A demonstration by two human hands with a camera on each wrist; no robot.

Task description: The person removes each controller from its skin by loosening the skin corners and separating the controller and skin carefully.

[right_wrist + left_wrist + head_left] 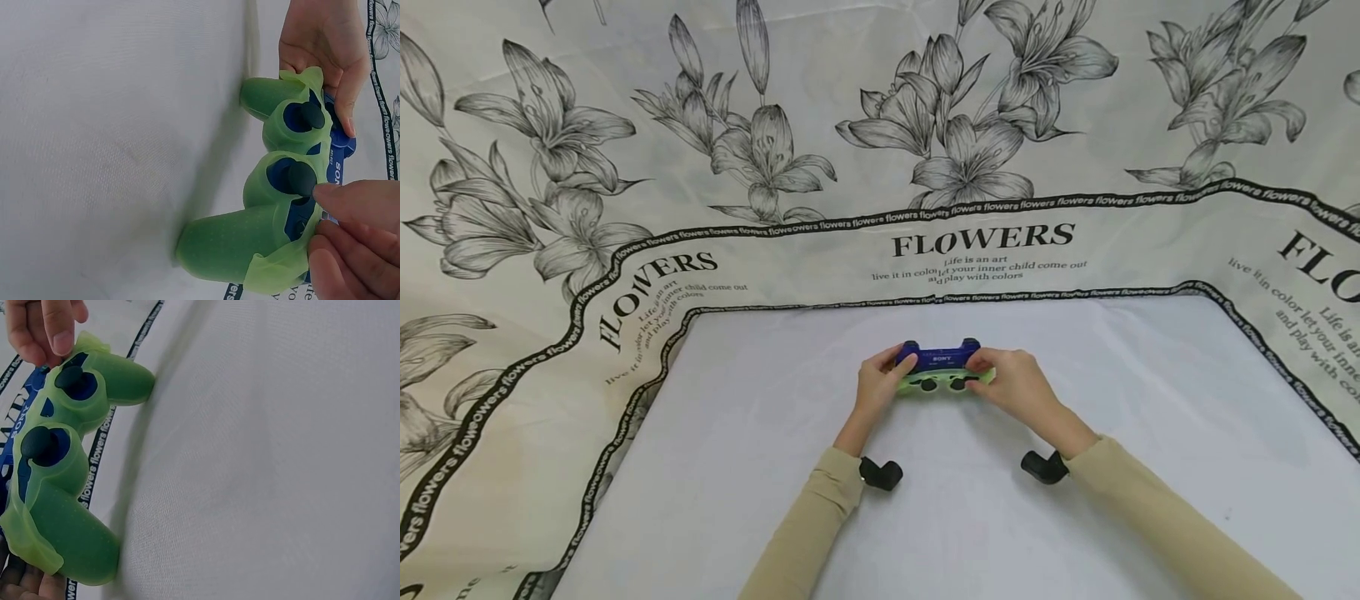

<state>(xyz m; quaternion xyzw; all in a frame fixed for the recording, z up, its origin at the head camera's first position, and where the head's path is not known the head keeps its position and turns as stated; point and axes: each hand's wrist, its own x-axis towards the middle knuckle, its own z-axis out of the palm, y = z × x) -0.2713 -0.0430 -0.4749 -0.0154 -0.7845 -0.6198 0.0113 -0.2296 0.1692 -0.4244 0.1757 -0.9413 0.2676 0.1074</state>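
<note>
Lying crosswise near the middle of the white cloth (1075, 517), long axis running left to right, handles pointing back toward the person: blue game controller (942, 360), half inside a green silicone cover (946, 382); being held at both ends at once, neither side nearer; left hand (880, 385) curling round the left end, thumb lying on top; right hand (1013, 385) pinching the loose cover edge at the right end, fingertips (350, 206) beside a thumbstick (302, 178).
</note>
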